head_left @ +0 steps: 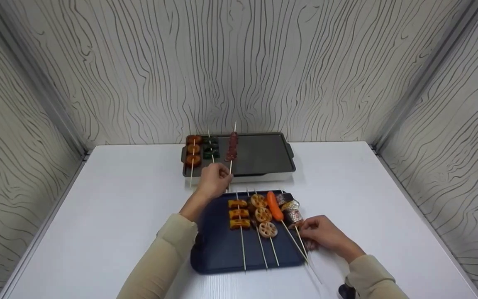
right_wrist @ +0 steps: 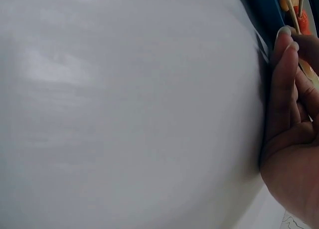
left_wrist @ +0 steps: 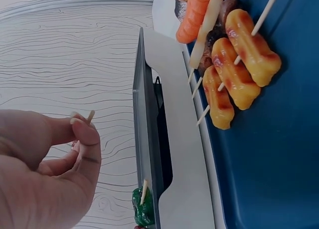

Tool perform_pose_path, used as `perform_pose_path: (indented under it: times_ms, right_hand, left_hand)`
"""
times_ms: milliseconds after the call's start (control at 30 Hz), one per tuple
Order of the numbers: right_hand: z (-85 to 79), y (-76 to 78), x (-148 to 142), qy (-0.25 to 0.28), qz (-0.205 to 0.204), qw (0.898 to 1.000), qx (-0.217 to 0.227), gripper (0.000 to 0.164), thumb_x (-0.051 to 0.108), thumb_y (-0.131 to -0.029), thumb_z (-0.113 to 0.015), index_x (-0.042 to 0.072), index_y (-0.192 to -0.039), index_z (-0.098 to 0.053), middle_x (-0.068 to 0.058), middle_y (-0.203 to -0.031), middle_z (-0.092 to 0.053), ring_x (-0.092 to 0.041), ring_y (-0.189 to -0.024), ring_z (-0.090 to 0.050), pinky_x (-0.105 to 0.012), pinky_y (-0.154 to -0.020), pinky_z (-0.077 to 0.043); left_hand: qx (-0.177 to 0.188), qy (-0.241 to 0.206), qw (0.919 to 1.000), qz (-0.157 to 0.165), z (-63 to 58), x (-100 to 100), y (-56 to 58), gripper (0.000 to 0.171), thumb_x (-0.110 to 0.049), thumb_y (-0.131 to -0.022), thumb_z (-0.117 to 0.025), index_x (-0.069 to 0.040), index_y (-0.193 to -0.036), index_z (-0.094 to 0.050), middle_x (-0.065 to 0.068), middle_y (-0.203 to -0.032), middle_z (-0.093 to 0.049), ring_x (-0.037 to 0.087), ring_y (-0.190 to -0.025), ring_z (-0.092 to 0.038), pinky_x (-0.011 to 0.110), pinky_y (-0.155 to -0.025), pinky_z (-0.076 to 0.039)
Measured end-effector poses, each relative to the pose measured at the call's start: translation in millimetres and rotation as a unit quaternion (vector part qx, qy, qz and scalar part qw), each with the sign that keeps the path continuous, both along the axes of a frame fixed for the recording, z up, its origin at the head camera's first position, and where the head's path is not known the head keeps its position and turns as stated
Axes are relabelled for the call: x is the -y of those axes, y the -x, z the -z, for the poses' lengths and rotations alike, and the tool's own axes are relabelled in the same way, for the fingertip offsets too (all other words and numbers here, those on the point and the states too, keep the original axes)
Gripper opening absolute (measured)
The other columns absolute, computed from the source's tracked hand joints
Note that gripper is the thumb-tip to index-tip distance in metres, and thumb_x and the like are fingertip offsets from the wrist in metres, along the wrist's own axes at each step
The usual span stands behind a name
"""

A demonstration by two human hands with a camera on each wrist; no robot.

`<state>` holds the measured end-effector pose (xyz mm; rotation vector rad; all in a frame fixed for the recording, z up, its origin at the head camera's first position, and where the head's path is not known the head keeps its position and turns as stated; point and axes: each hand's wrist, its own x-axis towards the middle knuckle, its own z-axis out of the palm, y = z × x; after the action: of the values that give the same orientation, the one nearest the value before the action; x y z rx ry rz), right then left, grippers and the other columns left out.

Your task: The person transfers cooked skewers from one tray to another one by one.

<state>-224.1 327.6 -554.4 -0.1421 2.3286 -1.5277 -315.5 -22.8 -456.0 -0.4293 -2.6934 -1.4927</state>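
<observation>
My left hand (head_left: 216, 179) pinches the bare stick of a dark red meat skewer (head_left: 232, 145) between thumb and fingertips. The skewer's meat lies over the grill pan (head_left: 259, 153), its stick pointing toward me. In the left wrist view a short stick end (left_wrist: 90, 116) pokes out from the fingertips of my left hand (left_wrist: 65, 164). At the right edge of the blue tray (head_left: 218, 257), my right hand (head_left: 322, 233) grips a skewer with dark, silvery pieces (head_left: 293, 216) near its lower pieces. In the right wrist view my right hand (right_wrist: 291, 99) has its fingertips at the tray's rim.
A skewer of round orange slices (head_left: 193, 160) and a green pepper skewer (head_left: 211, 151) lie on the pan's left. On the tray are a yellow skewer (head_left: 239, 214), a lotus root skewer (head_left: 263, 214) and an orange sausage skewer (head_left: 274, 205). Patterned walls (head_left: 230, 70) enclose the white table (head_left: 110, 207).
</observation>
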Motion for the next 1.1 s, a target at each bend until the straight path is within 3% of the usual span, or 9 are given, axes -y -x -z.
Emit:
perform_pose_path:
  times_ms: [167, 333, 600, 800, 900, 1033, 1100]
  right_hand:
    - [0.5, -0.5, -0.4, 0.002, 0.001, 1.0, -0.001, 0.014, 0.005, -0.092, -0.069, -0.009, -0.092, -0.071, -0.005, -0.083, -0.069, -0.005, -0.051, -0.056, -0.022, -0.051, -0.05]
    - [1.2, -0.1, -0.7, 0.006, 0.001, 1.0, 0.004, 0.015, 0.005, -0.092, -0.069, -0.009, -0.094, -0.071, -0.006, -0.082, -0.07, -0.006, -0.051, -0.057, -0.023, -0.051, -0.051]
    - [-0.5, 0.1, -0.9, 0.01, 0.005, 1.0, 0.004, 0.015, 0.006, -0.092, -0.069, -0.008, -0.094, -0.071, -0.015, -0.107, -0.072, -0.008, -0.054, -0.059, -0.024, -0.052, -0.052]
    - [-0.6, 0.3, -0.8, 0.011, 0.0, 1.0, 0.002, 0.016, 0.006, -0.093, -0.07, -0.01, -0.094, -0.071, -0.012, -0.101, -0.073, -0.006, -0.053, -0.058, -0.023, -0.051, -0.051]
    - [-0.7, 0.8, -1.0, 0.008, -0.002, 1.0, 0.01, 0.016, 0.007, -0.093, -0.07, -0.009, -0.093, -0.071, -0.007, -0.088, -0.072, -0.007, -0.052, -0.058, -0.023, -0.051, -0.051]
    - [-1.2, 1.3, -0.5, 0.006, -0.005, 1.0, 0.018, 0.017, 0.009, -0.094, -0.071, -0.008, -0.093, -0.072, -0.002, -0.069, -0.066, -0.008, -0.052, -0.058, -0.023, -0.052, -0.05]
    - [-1.0, 1.5, -0.6, 0.009, -0.005, 1.0, 0.016, 0.017, 0.008, -0.094, -0.07, -0.009, -0.094, -0.071, -0.001, -0.07, -0.066, -0.008, -0.052, -0.058, -0.023, -0.051, -0.051]
  left_hand:
    - [0.001, 0.007, 1.0, 0.003, 2.4, 2.4, -5.0, 0.008, -0.006, -0.098, -0.067, 0.001, -0.094, -0.069, 0.009, -0.083, -0.069, 0.016, -0.07, -0.062, 0.042, -0.075, -0.055]
    - [0.013, 0.001, 0.9998, 0.018, 2.8, 4.9, -11.1, 0.009, -0.007, -0.098, -0.067, 0.001, -0.094, -0.069, 0.008, -0.08, -0.07, 0.012, -0.061, -0.061, 0.037, -0.068, -0.055]
    - [0.009, -0.01, 0.9992, 0.038, 6.8, 9.8, -21.1, 0.01, -0.004, -0.097, -0.066, 0.005, -0.094, -0.068, 0.009, -0.076, -0.07, 0.01, -0.057, -0.06, 0.035, -0.064, -0.055]
    - [0.035, -0.033, 0.9973, 0.057, 14.4, 12.2, -32.2, 0.009, -0.002, -0.097, -0.065, 0.004, -0.091, -0.065, 0.008, -0.072, -0.067, 0.008, -0.051, -0.057, 0.028, -0.053, -0.05]
    - [0.05, -0.04, 0.9959, 0.065, 19.0, 13.7, -38.3, 0.009, -0.002, -0.098, -0.064, 0.004, -0.091, -0.065, 0.009, -0.071, -0.067, 0.009, -0.049, -0.057, 0.027, -0.05, -0.049]
    - [0.061, -0.058, 0.9937, 0.075, 25.0, 16.3, -48.2, 0.007, 0.001, -0.097, -0.063, 0.006, -0.092, -0.063, 0.015, -0.072, -0.068, 0.011, -0.049, -0.059, 0.029, -0.049, -0.051]
    - [0.072, -0.069, 0.992, 0.077, 27.8, 17.4, -53.3, 0.007, 0.002, -0.097, -0.064, 0.007, -0.093, -0.063, 0.017, -0.073, -0.068, 0.012, -0.05, -0.061, 0.032, -0.05, -0.054]
